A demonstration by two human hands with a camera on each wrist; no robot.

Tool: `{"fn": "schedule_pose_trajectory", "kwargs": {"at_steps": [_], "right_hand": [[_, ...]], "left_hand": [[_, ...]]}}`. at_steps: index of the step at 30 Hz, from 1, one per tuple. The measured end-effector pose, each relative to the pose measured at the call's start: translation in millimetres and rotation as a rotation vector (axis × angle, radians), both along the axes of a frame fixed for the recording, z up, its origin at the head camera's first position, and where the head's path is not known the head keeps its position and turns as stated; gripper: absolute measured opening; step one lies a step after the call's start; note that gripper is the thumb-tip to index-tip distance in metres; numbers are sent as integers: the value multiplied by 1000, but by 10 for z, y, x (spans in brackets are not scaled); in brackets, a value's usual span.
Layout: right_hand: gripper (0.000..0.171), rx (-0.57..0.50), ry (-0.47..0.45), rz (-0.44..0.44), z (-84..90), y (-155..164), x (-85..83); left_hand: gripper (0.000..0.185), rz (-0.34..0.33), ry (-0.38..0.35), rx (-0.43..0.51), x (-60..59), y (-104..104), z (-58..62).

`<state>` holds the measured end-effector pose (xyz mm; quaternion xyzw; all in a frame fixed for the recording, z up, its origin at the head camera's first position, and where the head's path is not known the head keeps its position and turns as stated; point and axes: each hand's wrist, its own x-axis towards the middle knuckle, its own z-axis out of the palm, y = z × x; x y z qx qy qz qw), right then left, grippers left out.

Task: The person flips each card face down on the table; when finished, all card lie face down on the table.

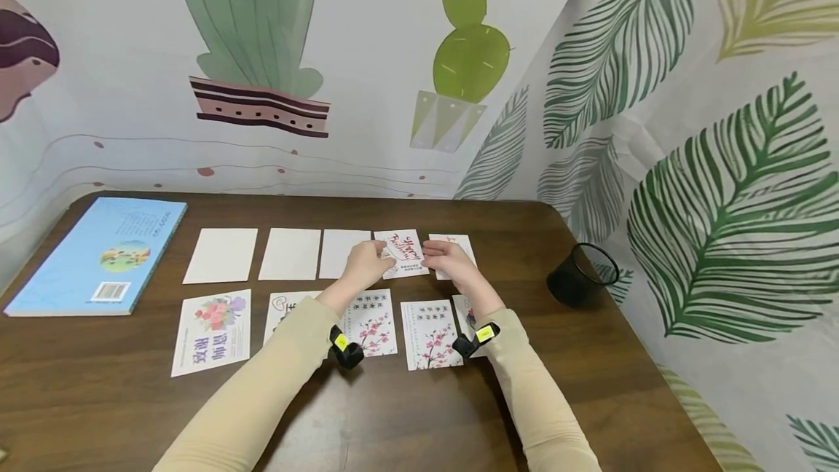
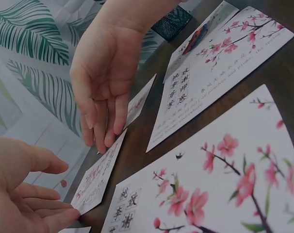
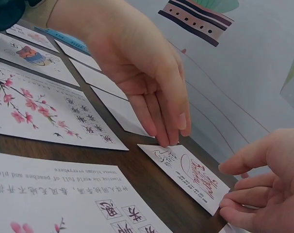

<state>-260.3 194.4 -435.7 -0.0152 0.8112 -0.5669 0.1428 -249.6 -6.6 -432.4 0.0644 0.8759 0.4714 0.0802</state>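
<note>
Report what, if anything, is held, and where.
Nothing appears held: the left hand and right hand merely flank the red-lettered card at its opposite side edges.

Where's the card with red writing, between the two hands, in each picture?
Head: card just below centre.
Left wrist: card lower left.
Right wrist: card lower right.
Shared landmark: the right hand, beside the card in all three.
</note>
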Motion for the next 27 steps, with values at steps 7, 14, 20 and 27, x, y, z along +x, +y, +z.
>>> {"fn": "schedule_pose_trajectory", "kwargs": {"at_steps": [7, 14, 20, 27], "right_hand": [[54, -17, -18, -6, 10, -14, -26], [54, -63, -34, -33, 10, -1, -48], [60, -152, -7, -127, -5, -48, -83], [62, -212, -42, -141, -82, -153, -132]], "left_hand": [[49, 0, -1, -15, 4, 5, 12], [49, -12, -4, -35, -3, 5, 7], [49, -14, 6, -36, -10, 4, -8], [49, -3, 3, -31, -9, 2, -27]]}}
